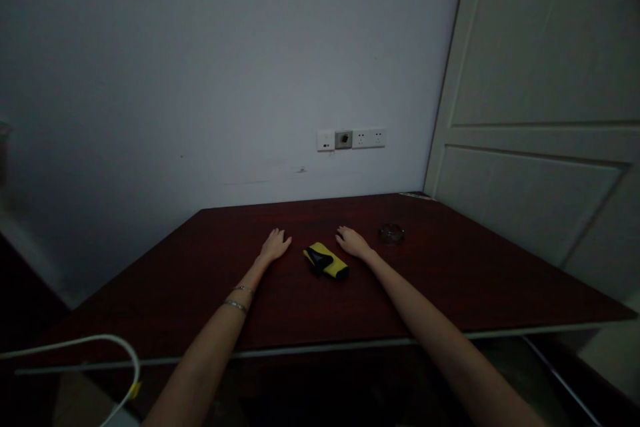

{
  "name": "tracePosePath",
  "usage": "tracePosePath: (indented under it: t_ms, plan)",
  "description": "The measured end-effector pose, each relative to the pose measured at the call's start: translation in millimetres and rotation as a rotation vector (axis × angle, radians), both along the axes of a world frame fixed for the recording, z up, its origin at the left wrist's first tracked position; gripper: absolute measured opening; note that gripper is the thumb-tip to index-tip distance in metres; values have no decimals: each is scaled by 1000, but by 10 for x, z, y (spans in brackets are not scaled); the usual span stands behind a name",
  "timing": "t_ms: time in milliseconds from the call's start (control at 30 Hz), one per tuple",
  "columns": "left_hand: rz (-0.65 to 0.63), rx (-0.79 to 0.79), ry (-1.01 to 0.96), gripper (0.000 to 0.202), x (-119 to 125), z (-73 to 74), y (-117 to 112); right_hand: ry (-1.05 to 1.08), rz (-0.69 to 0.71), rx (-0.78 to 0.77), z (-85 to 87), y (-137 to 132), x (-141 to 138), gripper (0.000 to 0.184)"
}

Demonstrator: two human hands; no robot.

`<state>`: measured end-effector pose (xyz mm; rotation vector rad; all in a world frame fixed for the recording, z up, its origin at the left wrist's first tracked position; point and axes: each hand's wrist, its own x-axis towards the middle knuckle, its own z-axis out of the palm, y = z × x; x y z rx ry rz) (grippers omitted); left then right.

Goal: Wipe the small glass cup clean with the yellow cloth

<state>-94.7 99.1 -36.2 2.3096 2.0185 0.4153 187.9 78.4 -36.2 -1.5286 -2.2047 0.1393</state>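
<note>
A yellow pouch (336,267) with black trim and a dark triangular flap lies on the dark red table (200,280). To its left, my left hand (275,245) rests palm down with the fingers spread, apart from the pouch. My right hand (352,241) lies flat on the tabletop just beyond the pouch's right side, fingers stretched out and holding nothing. A round glass ashtray (391,233) sits to the right of my right hand. What the pouch contains, if anything, is hidden.
Behind the table stands a pale wall with a row of sockets and switches (369,139). A white panelled door (530,200) closes off the right side. At the lower left, a white cable (113,339) loops over the table's front edge.
</note>
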Motion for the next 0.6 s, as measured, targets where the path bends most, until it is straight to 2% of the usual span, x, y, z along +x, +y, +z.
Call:
tracePosePath:
  t_ms: [467,600]
  plan:
    - [8,6,37,60,10,23,-1,118,9,-22,24,-4,10,36]
    - [16,-2,44,58,11,43,-23,198,-4,-27,125,-21,47,39]
